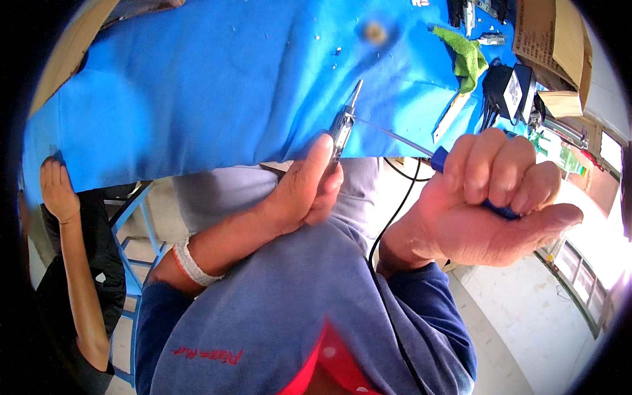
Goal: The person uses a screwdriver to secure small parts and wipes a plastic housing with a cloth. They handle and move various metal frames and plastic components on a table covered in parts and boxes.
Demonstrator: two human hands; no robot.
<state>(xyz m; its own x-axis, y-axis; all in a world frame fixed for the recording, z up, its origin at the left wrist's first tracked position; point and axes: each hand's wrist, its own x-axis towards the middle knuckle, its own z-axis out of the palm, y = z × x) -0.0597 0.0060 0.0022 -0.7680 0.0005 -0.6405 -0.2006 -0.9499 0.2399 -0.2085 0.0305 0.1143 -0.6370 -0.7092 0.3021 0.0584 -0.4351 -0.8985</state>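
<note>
My left hand (297, 192) is closed around a narrow metal and dark device (342, 130) with a thin rod sticking up from its far end. I cannot make out its exact kind. In my right hand (484, 217) is a screwdriver (439, 158) with a blue handle, fingers wrapped round it. Its slim shaft points left, and the tip meets the upper part of the device or lies just beside it. Both hands are at the near edge of the table, which has a blue cloth (217, 99) over it.
At far left another person's hand (59, 192) rests on the cloth's edge. A green rag (464, 58), a black box (510, 92) with cables, metal parts (490, 39) and a cardboard box (553, 43) lie at right. Small bits (338, 51) dot the cloth. A black cable (401, 210) hangs before me.
</note>
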